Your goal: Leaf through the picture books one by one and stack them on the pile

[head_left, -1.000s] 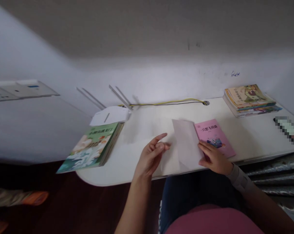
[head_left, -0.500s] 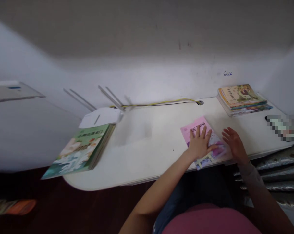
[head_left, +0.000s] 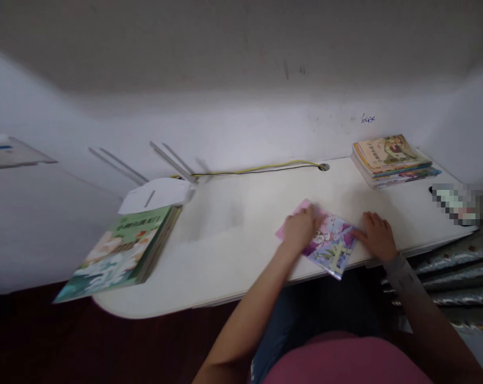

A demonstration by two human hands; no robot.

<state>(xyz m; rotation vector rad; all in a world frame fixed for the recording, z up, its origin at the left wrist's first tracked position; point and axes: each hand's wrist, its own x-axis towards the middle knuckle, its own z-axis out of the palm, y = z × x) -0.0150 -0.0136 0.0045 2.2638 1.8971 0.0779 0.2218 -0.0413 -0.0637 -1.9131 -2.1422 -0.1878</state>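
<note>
Pink book [head_left: 325, 242] | turned askew since half a second ago, at front edge of desk [head_left: 233, 250] | left hand [head_left: 299, 229] laid flat on it, right hand [head_left: 375, 234] at its right edge, fingers apart, nothing apparently clasped | repositioning seemingly underway.

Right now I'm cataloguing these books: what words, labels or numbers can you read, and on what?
Green book: title line, too blurred to read.
Pink book under both hands: no text legible.
Stacked books: cover text too small.
Wall scribble: blue handwriting, unreadable.
</note>
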